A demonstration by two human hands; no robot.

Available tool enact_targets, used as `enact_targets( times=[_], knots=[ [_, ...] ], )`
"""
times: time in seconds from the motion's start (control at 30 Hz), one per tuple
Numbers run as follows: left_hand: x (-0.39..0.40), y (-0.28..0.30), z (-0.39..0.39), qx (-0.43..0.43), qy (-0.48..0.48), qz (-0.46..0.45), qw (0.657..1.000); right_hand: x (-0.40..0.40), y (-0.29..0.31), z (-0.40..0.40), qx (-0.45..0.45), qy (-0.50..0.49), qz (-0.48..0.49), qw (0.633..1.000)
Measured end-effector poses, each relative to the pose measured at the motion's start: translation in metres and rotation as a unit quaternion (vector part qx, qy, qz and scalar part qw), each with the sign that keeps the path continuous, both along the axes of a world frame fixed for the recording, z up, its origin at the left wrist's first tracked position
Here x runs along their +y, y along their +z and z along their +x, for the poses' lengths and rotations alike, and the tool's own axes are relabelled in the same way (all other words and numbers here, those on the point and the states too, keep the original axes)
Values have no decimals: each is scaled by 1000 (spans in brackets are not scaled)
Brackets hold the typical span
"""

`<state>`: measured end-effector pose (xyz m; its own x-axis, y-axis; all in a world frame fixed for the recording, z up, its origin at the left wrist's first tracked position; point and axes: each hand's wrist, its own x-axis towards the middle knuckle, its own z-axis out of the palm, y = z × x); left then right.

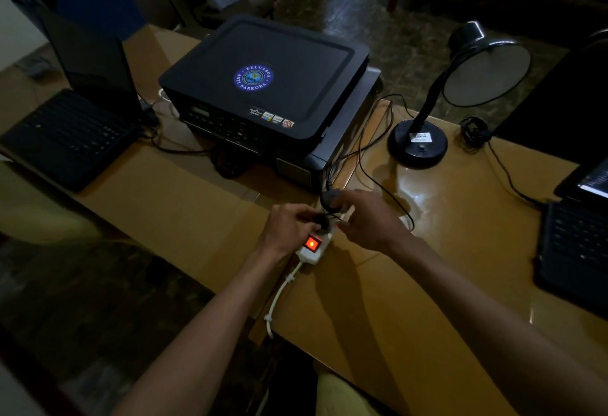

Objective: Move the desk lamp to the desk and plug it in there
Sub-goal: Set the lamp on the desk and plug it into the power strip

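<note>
Both hands meet over the white power strip (317, 244) at the near edge of the desk (444, 300). The left hand (289, 228) is closed around a dark plug (320, 220) held at the strip's top face, and the right hand (368, 220) has its fingers curled at the strip's far end, seemingly steadying it – whether it pinches the strip or just presses on it I cannot tell. A second black plug (330, 200) sits just beyond, between the two hands. The strip's long axis runs from lower left to upper right, its red switch (312, 244) glowing at the near end and its white cord (279, 290) trailing back toward the person. The plug must go straight down into a socket, so the left hand is the one placed to do it. The desk lamp (424, 139) already stands on the desk, up and to the right of the hands, nearer the right hand, its shade unlit – its black cord (371, 172) loops back toward the strip. A white label on the lamp base is too blurred to read. The black printer (263, 86) to the left carries a round blue sticker reading "KELUARGA ANTI NARKOBA". Laptops (65, 139) flank both sides.
</note>
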<state>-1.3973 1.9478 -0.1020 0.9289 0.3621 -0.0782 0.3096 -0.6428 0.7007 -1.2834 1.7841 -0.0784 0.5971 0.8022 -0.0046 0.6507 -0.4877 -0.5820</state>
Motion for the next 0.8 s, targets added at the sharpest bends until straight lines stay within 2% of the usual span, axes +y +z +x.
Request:
enact_targets(
  times=[0.07,0.37,0.53,0.8],
  knots=[
    [0,-4,0,8,18,-6,1000,-14,-7,-2,36,-27,0,999],
    [12,-2,7,38,4,25,999,-23,-13,-9,30,-68,67,995],
    [13,7,12,60,-24,65,996,-25,-15,-8,39,-91,55,994],
    [6,2,14,68,-66,128,987,-23,-12,-4,12,-66,14,998]
  ],
)
